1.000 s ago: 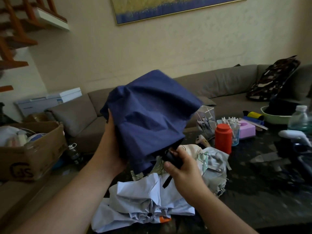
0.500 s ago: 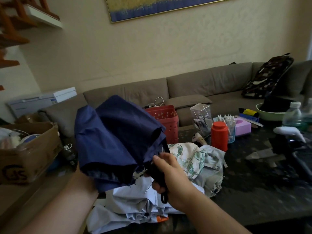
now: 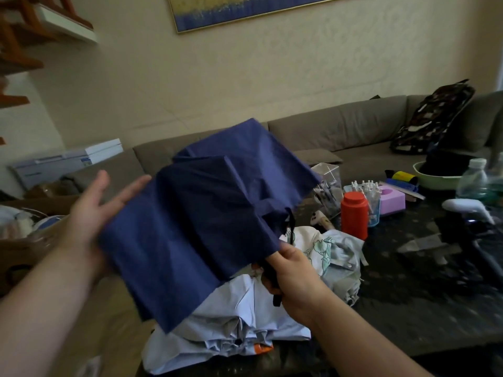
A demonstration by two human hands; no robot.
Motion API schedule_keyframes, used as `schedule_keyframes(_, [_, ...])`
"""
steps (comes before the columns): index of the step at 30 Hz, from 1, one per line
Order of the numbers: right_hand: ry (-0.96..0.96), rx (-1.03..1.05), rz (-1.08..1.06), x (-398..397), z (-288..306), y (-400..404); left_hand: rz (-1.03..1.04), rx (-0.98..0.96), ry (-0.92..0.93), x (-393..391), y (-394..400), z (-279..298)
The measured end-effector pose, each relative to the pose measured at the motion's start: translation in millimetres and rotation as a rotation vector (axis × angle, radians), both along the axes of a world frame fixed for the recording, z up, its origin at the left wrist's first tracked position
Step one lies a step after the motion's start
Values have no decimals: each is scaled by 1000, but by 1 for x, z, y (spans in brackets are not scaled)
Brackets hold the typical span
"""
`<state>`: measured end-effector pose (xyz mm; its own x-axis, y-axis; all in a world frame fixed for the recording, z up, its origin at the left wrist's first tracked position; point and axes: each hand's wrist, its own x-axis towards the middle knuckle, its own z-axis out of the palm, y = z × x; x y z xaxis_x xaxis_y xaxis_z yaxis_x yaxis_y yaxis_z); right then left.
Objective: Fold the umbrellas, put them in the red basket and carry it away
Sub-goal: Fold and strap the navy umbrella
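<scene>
Nearest you, your right hand (image 3: 292, 276) is clenched around the black handle (image 3: 270, 273) of the navy umbrella (image 3: 206, 224), thumb on top, with a short black strap hanging below your fist. Your left hand (image 3: 89, 210) is released: the fingers are straight and spread, the palm lying against the left edge of the navy cloth, supporting it rather than gripping it. The navy umbrella is held in the air between your two hands, its cloth loose and spread in broad folds, not wrapped tight.

Under it, at the near edge of the dark table (image 3: 408, 308), lies a pale blue umbrella (image 3: 234, 330), crumpled, with an orange patch showing at its front. Just behind that, touching it, lies a white umbrella with a green leaf print (image 3: 329, 251).

Further back on the table stand a red bottle (image 3: 353, 216), a clear box (image 3: 328, 183) and a cup of small white-capped items (image 3: 367, 194), close together. To the right are a lilac box (image 3: 392, 200), a green bowl (image 3: 432, 180) and a plastic water bottle (image 3: 475, 178).

The red basket cannot be seen; the navy cloth covers that part of the view. Beyond the table runs a grey sofa (image 3: 340, 126), with a cardboard box (image 3: 24, 240) at far left.
</scene>
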<state>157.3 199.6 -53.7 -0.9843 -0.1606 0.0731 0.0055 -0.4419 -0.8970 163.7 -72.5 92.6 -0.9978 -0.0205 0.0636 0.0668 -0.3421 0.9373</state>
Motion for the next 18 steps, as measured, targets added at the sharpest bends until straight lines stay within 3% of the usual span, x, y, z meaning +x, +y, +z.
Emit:
schedule_keyframes(2, [-3,0,-66,-5,-3,3,75,-73,61,7,4,12])
schedule_keyframes(6, [-31,-5,-116,-12,-10,8,223,-364,365,27,23,34])
schedule_keyframes(9, [-30,-29,-73,-10,-6,7,197,-841,556,42,53,30])
schedule_keyframes(12, [-34,-49,-55,-4,-1,4,89,-1266,524,50,80,5])
schedule_keyframes(14, [-35,-39,-72,-1,1,2,137,-1403,562,49,95,-21])
schedule_keyframes(18, [-40,-21,-123,4,-1,-5,426,-1482,775,40,127,-59])
